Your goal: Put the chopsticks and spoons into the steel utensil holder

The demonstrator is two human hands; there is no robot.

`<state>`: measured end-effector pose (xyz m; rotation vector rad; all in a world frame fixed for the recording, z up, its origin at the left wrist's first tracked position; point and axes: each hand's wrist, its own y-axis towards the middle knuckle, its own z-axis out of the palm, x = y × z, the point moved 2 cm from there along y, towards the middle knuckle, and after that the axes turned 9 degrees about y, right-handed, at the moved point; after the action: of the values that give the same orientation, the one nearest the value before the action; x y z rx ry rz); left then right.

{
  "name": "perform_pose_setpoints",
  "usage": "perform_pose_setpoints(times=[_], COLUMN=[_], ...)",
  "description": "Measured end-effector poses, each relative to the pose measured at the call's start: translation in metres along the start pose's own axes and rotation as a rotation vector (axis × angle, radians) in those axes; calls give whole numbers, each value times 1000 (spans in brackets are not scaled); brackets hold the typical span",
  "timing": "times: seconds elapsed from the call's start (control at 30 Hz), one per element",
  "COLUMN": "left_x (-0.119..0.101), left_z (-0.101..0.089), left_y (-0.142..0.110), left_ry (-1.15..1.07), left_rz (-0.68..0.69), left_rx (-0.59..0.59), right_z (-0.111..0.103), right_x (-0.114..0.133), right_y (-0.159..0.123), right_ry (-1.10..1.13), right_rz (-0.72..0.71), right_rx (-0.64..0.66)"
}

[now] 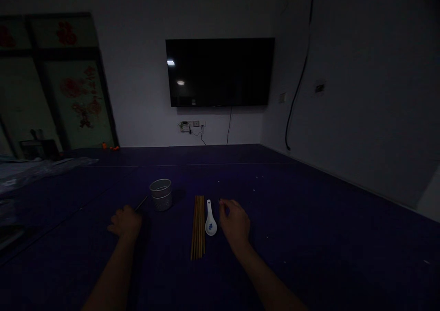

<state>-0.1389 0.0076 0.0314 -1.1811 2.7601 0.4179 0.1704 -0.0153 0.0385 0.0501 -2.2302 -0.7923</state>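
Note:
My left hand [126, 222] rests low over the dark blue surface, its fingers curled around one end of a thin grey stick [141, 203]. The stick's far end points toward a silver metal cup [161, 195] with a perforated lower wall, standing upright. Right of the cup lie several wooden chopsticks [198, 228], side by side. A white soup spoon [211, 226] with a blue mark in its bowl lies beside them, handle pointing away. Close to the spoon's right, my right hand [235, 221] is closed in a pinch. A tiny dark spot shows at its fingertips; I cannot make out what it is.
Dark blue covering [309, 247] spreads over the wide surface, with small white specks. Crumpled clear plastic [65, 165] lies at the left. A television [220, 73] hangs on the far wall above sockets [192, 124] and cables. The room is dim.

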Motion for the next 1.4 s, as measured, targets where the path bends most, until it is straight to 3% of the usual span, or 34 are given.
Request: perform_pose_setpoints(times=[0.4, 0.83, 1.13, 1.3, 1.4], left_x=[3, 3, -11, -36, -55], left_z=[4, 6, -18, -32, -33], left_y=[8, 10, -5, -33, -61], left_ry=[-11, -59, -319, -492, -577], left_rz=[30, 26, 256, 437, 636], left_rx=[33, -21, -468, -686, -823], right_z=[2, 2, 3, 4, 6], right_x=[-1, -3, -3, -3, 0], right_y=[1, 1, 2, 1, 0], right_ry=[-32, -22, 9, 69, 164], right_rz=[13, 20, 32, -11, -57], right_rx=[27, 43, 29, 16, 48])
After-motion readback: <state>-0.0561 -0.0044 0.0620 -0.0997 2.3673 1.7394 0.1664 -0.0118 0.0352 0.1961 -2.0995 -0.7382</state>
